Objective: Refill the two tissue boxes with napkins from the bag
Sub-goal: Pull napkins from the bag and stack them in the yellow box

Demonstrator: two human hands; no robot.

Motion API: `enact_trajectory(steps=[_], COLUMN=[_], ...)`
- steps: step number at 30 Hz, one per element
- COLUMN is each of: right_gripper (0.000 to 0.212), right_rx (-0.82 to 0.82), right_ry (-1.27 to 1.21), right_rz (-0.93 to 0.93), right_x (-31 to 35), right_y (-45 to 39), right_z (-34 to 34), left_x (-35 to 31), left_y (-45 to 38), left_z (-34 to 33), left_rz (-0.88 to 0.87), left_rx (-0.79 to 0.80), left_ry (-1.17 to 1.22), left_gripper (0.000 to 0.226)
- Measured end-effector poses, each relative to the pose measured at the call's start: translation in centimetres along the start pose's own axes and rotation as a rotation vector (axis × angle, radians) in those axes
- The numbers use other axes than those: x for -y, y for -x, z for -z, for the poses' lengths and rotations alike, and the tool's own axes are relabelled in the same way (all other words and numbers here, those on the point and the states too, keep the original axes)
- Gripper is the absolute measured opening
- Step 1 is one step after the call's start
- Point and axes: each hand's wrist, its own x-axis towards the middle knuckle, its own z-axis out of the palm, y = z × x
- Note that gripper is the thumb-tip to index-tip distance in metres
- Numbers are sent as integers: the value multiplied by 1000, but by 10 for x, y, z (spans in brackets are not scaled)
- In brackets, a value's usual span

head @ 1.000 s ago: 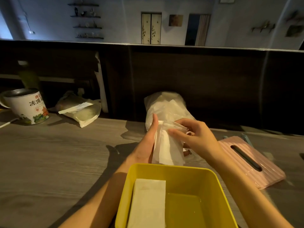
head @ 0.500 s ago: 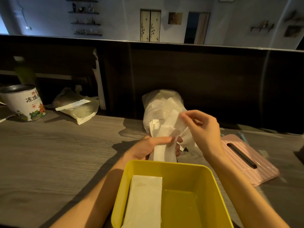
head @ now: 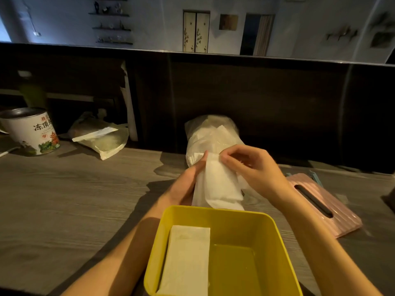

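The wooden table (head: 64, 199) bears a yellow box (head: 263, 223); pink lid (head: 333, 216); tin (head: 32, 131); 2 bags (head: 211, 133).

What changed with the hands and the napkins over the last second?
The right hand came back from the bag and its fingers now pinch the top of the napkin bundle; the left hand again holds it from the side. Yellow box, its napkin stack and pink lid stayed put.

Two bare forearms, no sleeves in view, left hand (head: 183, 184), right hand (head: 256, 167) — ringless, short nails
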Motion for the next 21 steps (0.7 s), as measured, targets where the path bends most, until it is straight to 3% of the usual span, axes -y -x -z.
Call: enact_trajectory(steps=[4,6,10,13,15,18,21], right_gripper=[8,5,21,26,24,17,17], right_rx=[-68,-76,-123,1,95,114,103], right_ry=[247,241,196,256,240,192,53], right_rz=[54,88,78,100,89,63,-6], right_x=[-8,-8,-5,-2,1,4,6], right_y=[0,-1,-1,0,0,0,1], right_z=[-8,-7,-3,-3,-6,-5,-2], left_x=[1,-2,-5,-7,-6,-6,-6], left_y=[5,11,8,6,5,5,5], left_z=[1,-3,2,6,7,5,6], left_rz=[-23,-20,-17,-23,-23,-43,-29], left_rx=[115,152,187,164,186,168,214], left_ry=[-33,-97,-398,-629,-668,-680,-637], left_gripper=[78,67,35,32,25,42,28])
